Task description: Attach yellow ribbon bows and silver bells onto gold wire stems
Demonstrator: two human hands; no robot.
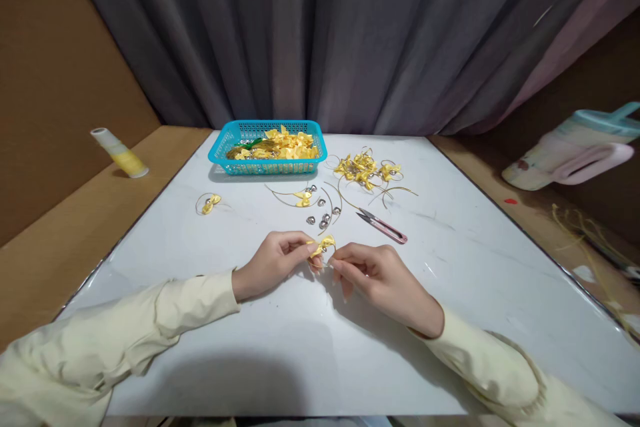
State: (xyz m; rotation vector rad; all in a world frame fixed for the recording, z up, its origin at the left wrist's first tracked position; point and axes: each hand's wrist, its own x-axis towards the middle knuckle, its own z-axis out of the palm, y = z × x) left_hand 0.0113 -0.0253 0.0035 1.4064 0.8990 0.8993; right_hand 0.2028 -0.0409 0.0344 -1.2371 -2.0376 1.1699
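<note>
Between thumb and fingers, my left hand pinches a yellow ribbon bow with a small silver bead at its middle. My right hand is closed in a pinch on a thin cord that loops from the bow. Just beyond my hands lie several silver beads, a loose yellow bow and pieces of cord. A pair of pink-handled thread snips rests to the right of the beads.
A blue basket of yellow bows and cords stands at the back. Bows on cord loops are heaped right of it; one looped bow lies left. A thread spool and a lidded tumbler flank the white table.
</note>
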